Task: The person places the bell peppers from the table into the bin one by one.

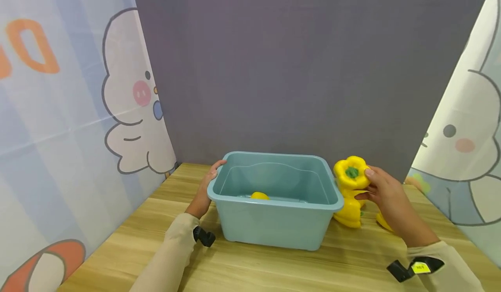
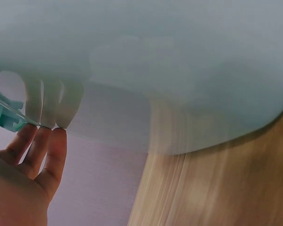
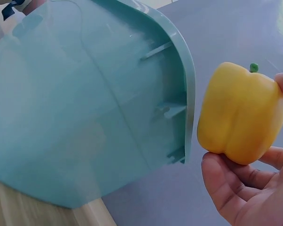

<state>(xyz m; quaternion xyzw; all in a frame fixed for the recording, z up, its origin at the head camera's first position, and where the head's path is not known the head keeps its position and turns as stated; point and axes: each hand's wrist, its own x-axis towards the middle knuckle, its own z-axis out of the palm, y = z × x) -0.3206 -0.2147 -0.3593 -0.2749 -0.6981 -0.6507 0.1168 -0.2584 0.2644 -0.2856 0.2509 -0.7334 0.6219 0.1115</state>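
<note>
A light blue plastic tub (image 1: 274, 224) stands on the wooden table. My left hand (image 1: 205, 187) is at its left side; in the left wrist view, the fingertips (image 2: 59, 136) touch the outer wall just below the rim. Beyond the tub's right rim, my right hand (image 1: 385, 192) pinches a yellow bell pepper (image 1: 344, 179) between thumb and fingers, its green stem facing the head camera. The right wrist view shows this held pepper (image 3: 240, 115) beside the rim, clear of the tub. Inside the tub lies a yellow object (image 1: 260, 195), mostly hidden by the front wall.
More yellow peppers (image 1: 347, 216) sit on the table right of the tub, below the raised one. Another yellow piece (image 1: 383, 222) shows partly behind my right wrist. A grey panel (image 1: 282, 65) rises behind the table (image 1: 129, 239), with printed curtains (image 1: 78, 152) at both sides.
</note>
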